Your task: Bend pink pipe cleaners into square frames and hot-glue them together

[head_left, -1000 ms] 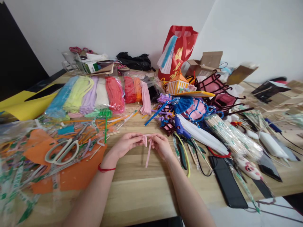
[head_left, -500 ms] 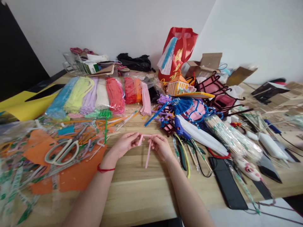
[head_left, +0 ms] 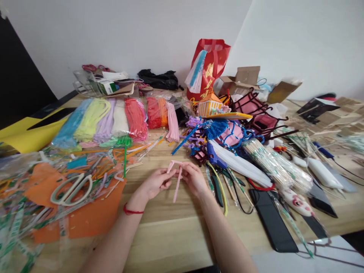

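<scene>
A pink pipe cleaner [head_left: 176, 187] is bent into angles between my hands, with a short end on the left, a short top span and a longer leg hanging down. My right hand [head_left: 193, 178] pinches it near the right bend. My left hand [head_left: 156, 182] has its fingers curled and its thumb at the short left end, in what looks like a pinch. Its fingertips almost meet those of my right hand. Behind my hands lies a bundle of matching pink pipe cleaners [head_left: 172, 123].
White-handled scissors [head_left: 71, 189] rest on orange sheets [head_left: 91, 216] among scraps at left. Bagged coloured pipe cleaners [head_left: 91, 117] line the back. At right are a purple glue gun [head_left: 215, 154], bagged sticks [head_left: 270, 163] and a black phone [head_left: 273, 220]. A red bag [head_left: 212, 64] stands behind.
My left hand has dropped slightly and turned, its fingers curling more below the pipe cleaner. The short left end now shows more above the thumb. My right hand keeps its pinch.
</scene>
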A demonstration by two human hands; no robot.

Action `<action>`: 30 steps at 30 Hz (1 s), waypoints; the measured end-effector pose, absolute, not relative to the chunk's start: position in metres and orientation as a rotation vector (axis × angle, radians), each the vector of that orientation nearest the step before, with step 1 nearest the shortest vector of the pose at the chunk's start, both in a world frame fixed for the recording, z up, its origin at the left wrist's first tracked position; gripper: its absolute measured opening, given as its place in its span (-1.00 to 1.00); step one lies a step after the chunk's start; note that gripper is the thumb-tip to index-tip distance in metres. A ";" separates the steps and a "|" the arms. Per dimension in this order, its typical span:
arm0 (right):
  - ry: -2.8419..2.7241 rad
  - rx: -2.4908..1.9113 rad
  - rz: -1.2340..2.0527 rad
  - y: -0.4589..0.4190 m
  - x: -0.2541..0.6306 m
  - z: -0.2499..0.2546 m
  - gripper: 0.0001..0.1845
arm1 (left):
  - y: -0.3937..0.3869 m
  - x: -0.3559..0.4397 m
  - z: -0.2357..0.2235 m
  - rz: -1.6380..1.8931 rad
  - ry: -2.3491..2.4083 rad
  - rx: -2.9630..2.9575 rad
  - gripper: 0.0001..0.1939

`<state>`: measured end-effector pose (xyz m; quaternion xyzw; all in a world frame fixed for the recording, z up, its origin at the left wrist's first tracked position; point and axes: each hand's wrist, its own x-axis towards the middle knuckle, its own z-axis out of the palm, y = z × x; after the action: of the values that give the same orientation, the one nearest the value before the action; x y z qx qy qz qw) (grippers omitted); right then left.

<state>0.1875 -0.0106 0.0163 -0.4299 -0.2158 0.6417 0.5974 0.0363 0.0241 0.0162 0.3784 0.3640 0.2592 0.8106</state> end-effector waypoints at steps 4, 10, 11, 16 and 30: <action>-0.495 -0.983 1.495 -0.011 0.183 0.014 -0.80 | 0.018 0.053 0.014 0.588 0.760 0.755 -0.69; -0.484 -0.950 1.535 -0.011 0.181 0.011 -0.84 | 0.014 0.059 0.014 0.621 0.729 0.695 -0.72; -0.483 -0.942 1.545 -0.011 0.182 0.011 -0.85 | 0.014 0.059 0.014 0.624 0.727 0.693 -0.72; -0.481 -0.905 1.597 -0.011 0.183 0.015 -0.85 | 0.014 0.058 0.016 0.625 0.730 0.706 -0.75; -0.507 -0.839 1.530 -0.012 0.186 0.018 -0.85 | 0.006 0.066 0.011 0.755 0.885 1.017 -0.78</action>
<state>0.1860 -0.0118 0.0184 -0.3643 -0.2201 0.6640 0.6148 0.0664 0.0057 0.0105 0.4593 0.3998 0.3409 0.7162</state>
